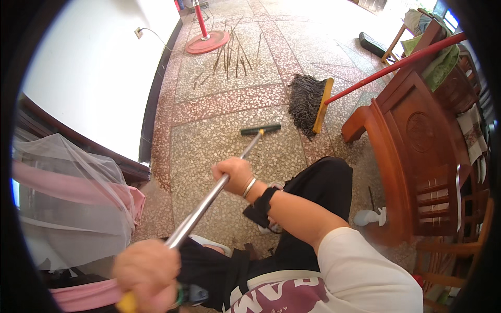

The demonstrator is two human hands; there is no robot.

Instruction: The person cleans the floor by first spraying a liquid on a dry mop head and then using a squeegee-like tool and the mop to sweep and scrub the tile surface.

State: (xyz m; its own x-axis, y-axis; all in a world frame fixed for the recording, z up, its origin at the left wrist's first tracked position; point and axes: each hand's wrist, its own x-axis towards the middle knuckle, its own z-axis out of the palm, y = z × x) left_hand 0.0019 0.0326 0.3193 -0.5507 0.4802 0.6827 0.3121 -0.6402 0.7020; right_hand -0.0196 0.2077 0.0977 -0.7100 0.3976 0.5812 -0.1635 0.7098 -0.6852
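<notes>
My left hand [146,270], nearest the camera at lower left, is closed around the upper part of a metal pole [203,207]; a yellow piece of its end shows below the fist. Farther down the same pole my right hand [233,176] grips it, with a silver bangle and a black band at the wrist. The pole slants away to a narrow dark green head [260,129], joined by a small yellow collar. That head rests on the speckled terrazzo floor [219,144]. Whether it is a broom or a squeegee, I cannot tell.
A mop with grey strands [307,103] and a red handle [395,68] leans from the carved wooden furniture [415,129]. Thin dark sticks [233,54] lie near a round red base [207,42]. Sheer fabric [86,195] hangs left; a white bottle [368,217] lies right.
</notes>
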